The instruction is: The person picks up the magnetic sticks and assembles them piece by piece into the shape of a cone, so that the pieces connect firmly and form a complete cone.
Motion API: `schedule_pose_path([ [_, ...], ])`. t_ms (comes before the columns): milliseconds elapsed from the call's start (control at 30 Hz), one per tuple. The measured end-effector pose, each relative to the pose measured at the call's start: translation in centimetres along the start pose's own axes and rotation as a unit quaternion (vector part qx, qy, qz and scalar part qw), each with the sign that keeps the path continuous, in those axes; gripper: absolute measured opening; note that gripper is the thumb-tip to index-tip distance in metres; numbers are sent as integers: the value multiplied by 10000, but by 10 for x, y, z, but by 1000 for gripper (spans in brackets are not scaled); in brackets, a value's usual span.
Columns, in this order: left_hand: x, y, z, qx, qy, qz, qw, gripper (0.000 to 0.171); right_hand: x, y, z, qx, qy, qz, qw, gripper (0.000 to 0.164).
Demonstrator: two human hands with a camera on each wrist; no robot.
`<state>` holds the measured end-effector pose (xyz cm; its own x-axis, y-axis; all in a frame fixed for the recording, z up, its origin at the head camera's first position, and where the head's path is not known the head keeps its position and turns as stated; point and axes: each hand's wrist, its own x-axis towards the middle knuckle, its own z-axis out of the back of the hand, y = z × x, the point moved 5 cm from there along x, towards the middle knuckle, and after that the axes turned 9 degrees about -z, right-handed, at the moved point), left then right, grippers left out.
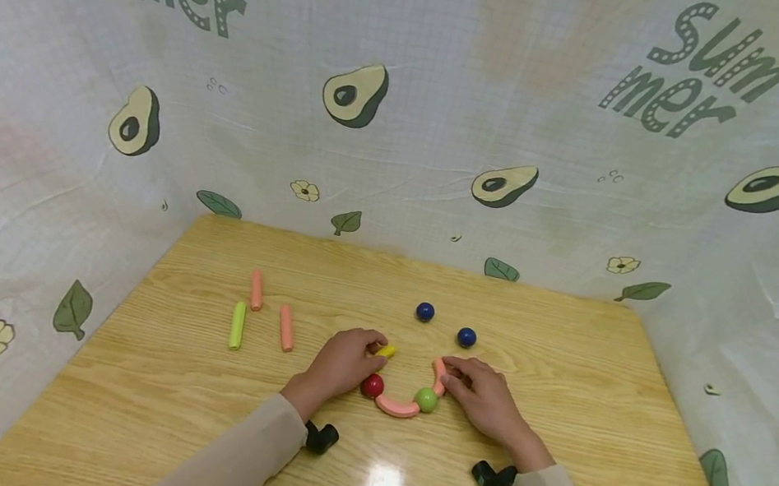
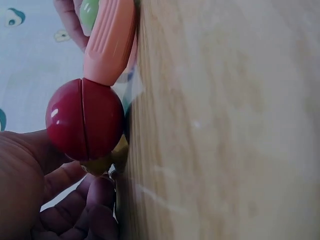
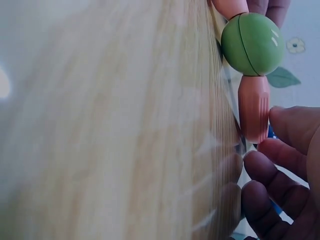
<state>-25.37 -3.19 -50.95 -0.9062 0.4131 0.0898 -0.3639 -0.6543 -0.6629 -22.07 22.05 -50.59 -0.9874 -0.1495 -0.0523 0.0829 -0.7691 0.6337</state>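
Left hand (image 1: pixel 343 359) is pinching a short yellow plastic-looking piece (image 1: pixel 386 351), left of and beyond the glossy green ball (image 1: pixel 426 400). Right hand (image 1: pixel 483 399) is gripping a ribbed salmon-pink bar (image 1: pixel 440 375), which is touching that ball's far side. Glossy red ball (image 1: pixel 373 386) is sitting left of the green ball, curved salmon-pink link (image 1: pixel 397 408) bridging them. I'd be keeping both pinches light and pushing straight along each joint; sideways force could be skewing the chain.

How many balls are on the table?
4: red ball by the left hand, green ball near the right hand, one blue ball farther back, another blue ball to its right.
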Motion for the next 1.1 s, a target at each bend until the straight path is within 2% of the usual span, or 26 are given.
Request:
schedule_pose_path([
  [333, 2, -1, -2, 1, 47, 111, 9999, 29, 4, 12, -7, -22, 6, 168, 9999, 35],
  [567, 0, -3, -2, 115, 131, 218, 9996, 30, 9, 17, -14, 29, 157, 208, 9997, 34],
  [733, -3, -3, -2, 37, 156, 293, 9994, 30, 10, 19, -17, -44, 139, 255, 9996, 34],
  [1100, -4, -1, -2, -6, 0, 277, 9996, 23, 9, 25, -17, -89, 9, 238, 9997, 33],
])
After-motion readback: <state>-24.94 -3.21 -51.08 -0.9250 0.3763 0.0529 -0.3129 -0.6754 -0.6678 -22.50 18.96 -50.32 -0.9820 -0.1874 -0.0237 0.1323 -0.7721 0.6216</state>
